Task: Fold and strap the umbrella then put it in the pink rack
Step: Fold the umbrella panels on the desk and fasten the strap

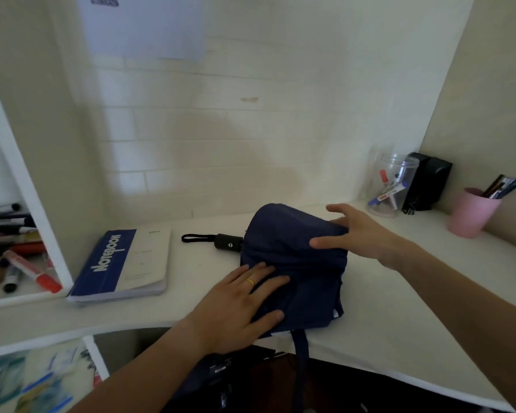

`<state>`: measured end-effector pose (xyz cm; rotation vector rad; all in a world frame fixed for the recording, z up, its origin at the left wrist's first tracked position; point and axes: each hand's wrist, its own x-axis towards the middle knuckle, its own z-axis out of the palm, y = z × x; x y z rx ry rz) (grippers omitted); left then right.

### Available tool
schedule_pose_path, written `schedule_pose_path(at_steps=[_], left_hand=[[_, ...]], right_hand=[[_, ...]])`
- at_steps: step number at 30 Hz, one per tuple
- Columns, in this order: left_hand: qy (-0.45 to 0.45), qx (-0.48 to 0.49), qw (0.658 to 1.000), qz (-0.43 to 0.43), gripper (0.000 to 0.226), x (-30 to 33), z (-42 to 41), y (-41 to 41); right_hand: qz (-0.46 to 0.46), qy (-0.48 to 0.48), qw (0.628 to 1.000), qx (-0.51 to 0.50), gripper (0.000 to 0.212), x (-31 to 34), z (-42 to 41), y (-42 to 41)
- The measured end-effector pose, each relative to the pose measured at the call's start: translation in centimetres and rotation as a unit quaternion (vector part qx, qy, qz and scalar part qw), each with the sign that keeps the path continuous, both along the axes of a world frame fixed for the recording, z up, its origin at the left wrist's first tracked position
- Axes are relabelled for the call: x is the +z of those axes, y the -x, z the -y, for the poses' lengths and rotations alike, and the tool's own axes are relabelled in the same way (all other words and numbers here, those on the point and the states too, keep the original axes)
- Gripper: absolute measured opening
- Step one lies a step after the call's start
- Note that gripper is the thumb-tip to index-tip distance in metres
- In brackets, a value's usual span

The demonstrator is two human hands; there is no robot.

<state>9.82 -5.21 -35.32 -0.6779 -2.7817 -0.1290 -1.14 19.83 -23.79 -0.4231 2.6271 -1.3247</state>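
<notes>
White counter (399, 308) carries navy umbrella (292, 263), collapsed but canopy loose, lying near front edge; black handle (228, 242) points left toward notebook (122, 263). Left hand (239, 302) flat on near folds, fingers straight; right hand (361, 234) spread over far side, pressing cloth. Hands apart, neither gripping. Strap (300, 347) dangles off edge, unfastened. Step in hand, by judgement: gathering folds. Next: roll canopy tight, wrap strap. Pink cup (471, 216) at right; pink rack not identified with certainty.

We read "NOTEBOOK" in white capitals on the blue band of the soft-covered white notebook (122, 265). Its smaller cover print is illegible to us.
</notes>
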Motion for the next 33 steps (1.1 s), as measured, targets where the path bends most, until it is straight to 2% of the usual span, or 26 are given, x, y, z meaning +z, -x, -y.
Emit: schedule_pose_path(at_steps=[2,6,10,13,15,17,18,19,20,21,22,23,25,27,30,31,33], left_hand=[[-0.01,0.007,1.0,0.005,0.061,0.4,0.0,-0.3],[-0.02,0.016,1.0,0.003,0.064,1.1,-0.3,-0.8],[-0.074,0.035,0.997,-0.007,0.061,0.9,-0.3,-1.4],[-0.087,0.052,0.995,0.021,0.058,0.8,-0.5,-2.0],[-0.128,0.056,0.989,0.04,0.049,0.7,-0.4,-2.3],[-0.209,0.073,0.973,0.059,0.037,1.1,-0.2,-2.6],[-0.284,0.083,0.952,0.075,0.039,1.5,-0.1,-2.6],[-0.402,0.102,0.904,0.106,0.045,2.1,-0.3,-2.8],[-0.516,0.13,0.833,0.149,0.051,2.8,-0.6,-2.9],[-0.578,0.171,0.78,0.169,0.055,3.4,-1.0,-2.6],[-0.599,0.198,0.758,0.166,0.052,3.9,-1.4,-2.4],[-0.585,0.222,0.766,0.146,0.045,4.1,-1.8,-2.1],[-0.551,0.239,0.791,0.118,0.05,3.7,-2.2,-2.1],[-0.53,0.202,0.816,0.112,0.055,2.8,-1.8,-2.1],[-0.49,0.148,0.851,0.118,0.038,1.8,-0.6,-2.2],[-0.478,0.141,0.859,0.118,0.033,1.8,-0.3,-2.3],[-0.493,0.136,0.849,0.131,0.03,1.9,-0.2,-2.5]], right_hand=[[-0.036,0.019,0.999,0.022,0.096,0.1,0.2,-0.4],[-0.156,-0.039,0.984,0.072,0.08,0.1,0.6,-2.8],[-0.273,-0.093,0.952,0.107,0.056,-1.9,-0.1,-6.0],[-0.313,-0.12,0.929,0.155,0.044,-4.4,-0.7,-7.8],[-0.336,-0.146,0.914,0.173,0.033,-5.9,-0.7,-8.5],[-0.379,-0.167,0.892,0.179,0.022,-7.2,-0.6,-8.9],[-0.408,-0.176,0.877,0.182,0.018,-7.9,-0.4,-9.0],[-0.435,-0.185,0.862,0.185,0.016,-8.4,-0.3,-9.0],[-0.454,-0.194,0.849,0.189,0.015,-8.9,-0.1,-9.0],[-0.465,-0.199,0.841,0.192,0.014,-9.2,0.0,-8.9],[-0.469,-0.201,0.837,0.198,0.014,-9.4,0.1,-8.9],[-0.471,-0.198,0.835,0.203,0.014,-9.4,0.1,-8.8],[-0.471,-0.19,0.841,0.188,0.018,-9.3,-0.1,-9.0],[-0.451,-0.176,0.87,0.098,0.037,-9.0,-0.7,-9.3],[-0.343,-0.094,0.931,-0.077,0.069,-9.1,-2.1,-9.6],[-0.298,-0.047,0.948,-0.103,0.071,-9.2,-2.3,-9.5],[-0.224,0.053,0.967,-0.105,0.063,-9.5,-2.4,-9.2]])
